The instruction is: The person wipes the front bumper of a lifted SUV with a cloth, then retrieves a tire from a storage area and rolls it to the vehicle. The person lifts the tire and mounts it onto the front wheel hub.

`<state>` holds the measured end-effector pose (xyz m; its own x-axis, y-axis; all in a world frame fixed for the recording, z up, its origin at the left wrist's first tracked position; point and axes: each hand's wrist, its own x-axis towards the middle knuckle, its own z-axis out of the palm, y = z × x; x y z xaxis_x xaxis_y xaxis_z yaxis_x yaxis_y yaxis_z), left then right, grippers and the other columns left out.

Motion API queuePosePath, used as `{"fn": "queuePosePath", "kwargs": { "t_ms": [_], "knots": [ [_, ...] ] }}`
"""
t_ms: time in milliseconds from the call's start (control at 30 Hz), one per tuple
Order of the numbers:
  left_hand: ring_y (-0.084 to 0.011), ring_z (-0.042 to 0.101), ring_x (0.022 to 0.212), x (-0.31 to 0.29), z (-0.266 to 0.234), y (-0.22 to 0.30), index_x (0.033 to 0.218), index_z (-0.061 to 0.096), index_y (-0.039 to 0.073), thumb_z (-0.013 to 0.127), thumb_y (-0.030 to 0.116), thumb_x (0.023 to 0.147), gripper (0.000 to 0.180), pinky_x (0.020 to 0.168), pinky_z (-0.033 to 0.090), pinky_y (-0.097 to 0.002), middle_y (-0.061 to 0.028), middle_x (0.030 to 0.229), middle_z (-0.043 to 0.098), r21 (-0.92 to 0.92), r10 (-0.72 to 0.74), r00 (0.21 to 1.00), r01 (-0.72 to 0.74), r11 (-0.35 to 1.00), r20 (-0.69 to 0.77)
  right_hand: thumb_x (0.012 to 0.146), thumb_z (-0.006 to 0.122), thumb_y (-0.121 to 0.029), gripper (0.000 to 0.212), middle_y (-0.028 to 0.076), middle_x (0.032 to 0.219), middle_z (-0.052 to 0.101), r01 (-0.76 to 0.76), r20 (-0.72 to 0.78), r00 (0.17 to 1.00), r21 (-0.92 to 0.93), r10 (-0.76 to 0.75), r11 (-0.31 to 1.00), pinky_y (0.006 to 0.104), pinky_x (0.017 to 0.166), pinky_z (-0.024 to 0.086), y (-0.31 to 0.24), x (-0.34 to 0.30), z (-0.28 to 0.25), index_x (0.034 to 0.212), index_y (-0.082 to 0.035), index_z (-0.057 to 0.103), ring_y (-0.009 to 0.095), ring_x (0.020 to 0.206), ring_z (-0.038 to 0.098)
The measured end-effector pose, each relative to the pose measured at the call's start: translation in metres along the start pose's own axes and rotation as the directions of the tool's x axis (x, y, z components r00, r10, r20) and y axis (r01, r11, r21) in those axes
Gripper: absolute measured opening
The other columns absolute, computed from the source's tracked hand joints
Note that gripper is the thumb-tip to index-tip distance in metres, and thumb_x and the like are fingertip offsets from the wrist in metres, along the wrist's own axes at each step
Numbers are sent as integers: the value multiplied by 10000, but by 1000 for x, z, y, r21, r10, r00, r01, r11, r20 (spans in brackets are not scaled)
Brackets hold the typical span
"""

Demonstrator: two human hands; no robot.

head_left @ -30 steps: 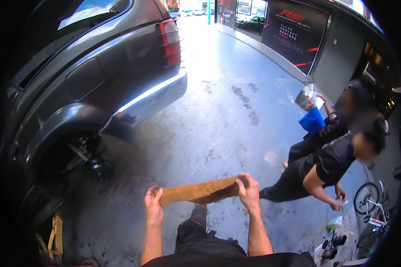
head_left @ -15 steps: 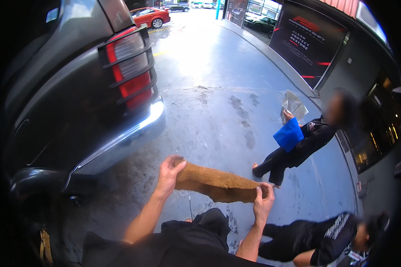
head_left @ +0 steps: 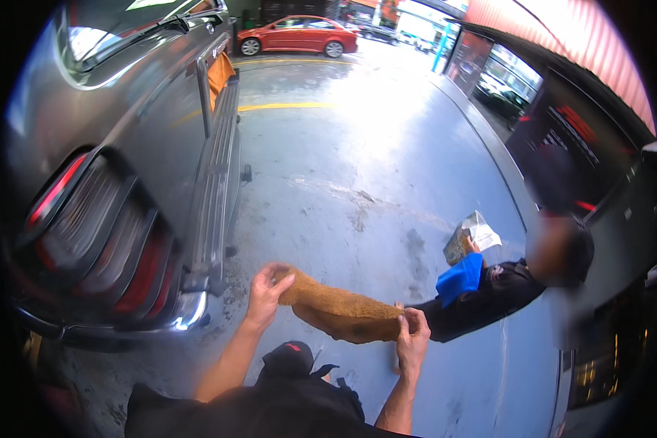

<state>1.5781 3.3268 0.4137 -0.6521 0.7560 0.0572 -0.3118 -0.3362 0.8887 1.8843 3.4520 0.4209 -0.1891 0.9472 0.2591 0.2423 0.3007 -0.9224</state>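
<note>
A brown, fuzzy cloth [head_left: 343, 310] hangs stretched between my two hands in front of my body. My left hand [head_left: 267, 290] pinches its left corner, and the right corner is gripped by the fingertips of my right hand [head_left: 413, 332]. The cloth sags in the middle, its lower part folded beneath the upper edge. To the left stands a dark vehicle [head_left: 146, 124], with its tail light [head_left: 102, 244] under black slats and a strip of rear bumper [head_left: 215, 190] showing. Neither hand touches the vehicle.
A person in dark clothes [head_left: 500, 288] stands at the right, with a blue cloth [head_left: 460, 279] and a clear plastic bag [head_left: 474, 235]. An orange cloth [head_left: 220, 77] hangs at the vehicle's rear. A red car [head_left: 296, 36] is parked beyond the blue-grey floor [head_left: 328, 197].
My view has swung toward the vehicle's rear, bringing the orange cloth and whole red car into sight. The crouching person at lower right is out of view. Both hands still hold the brown cloth.
</note>
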Motion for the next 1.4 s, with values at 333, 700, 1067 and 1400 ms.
{"fn": "queuePosePath", "kwargs": {
  "t_ms": [333, 700, 1067, 1400],
  "knots": [
    [-128, 609, 987, 298, -35, -56, 1139, 612, 11, 725, 38, 910, 257, 879, 515, -281, -66, 1110, 615, -41, 48, 939, -66, 997, -340, 933, 666, -7, 107, 121, 854, 710, 115, 219, 969, 10, -114, 993, 305, 784, 530, 62, 343, 225, 1028, 40, 647, 166, 803, 670],
    [-110, 604, 971, 653, -43, -32, 1134, 600, 24, 691, -19, 923, 234, 888, 522, -274, -43, 1077, 592, 15, 148, 939, -150, 989, -312, 971, 625, 28, 121, 90, 944, 711, 72, 254, 963, 90, -92, 993, 276, 793, 534, 80, 654, 425, 1090, 43, 639, 128, 862, 662],
    [-126, 623, 996, 1007, -92, -29, 1164, 614, 18, 708, 16, 920, 261, 860, 533, -292, -63, 1087, 641, 93, 211, 828, -191, 977, -520, 957, 659, 1, 111, 97, 875, 708, 203, 343, 907, 152, -244, 967, 285, 728, 525, 68, 983, 703, 1064, 28, 654, 131, 802, 660],
    [-125, 644, 950, 1293, -198, 15, 1132, 641, 25, 710, 22, 922, 222, 858, 518, -273, -52, 1069, 666, 207, 383, 630, -336, 919, -676, 971, 653, -15, 96, 91, 895, 722, 243, 519, 788, 233, -332, 942, 278, 735, 526, 24, 1220, 1012, 1060, 23, 648, 124, 811, 658]
  ]
}}
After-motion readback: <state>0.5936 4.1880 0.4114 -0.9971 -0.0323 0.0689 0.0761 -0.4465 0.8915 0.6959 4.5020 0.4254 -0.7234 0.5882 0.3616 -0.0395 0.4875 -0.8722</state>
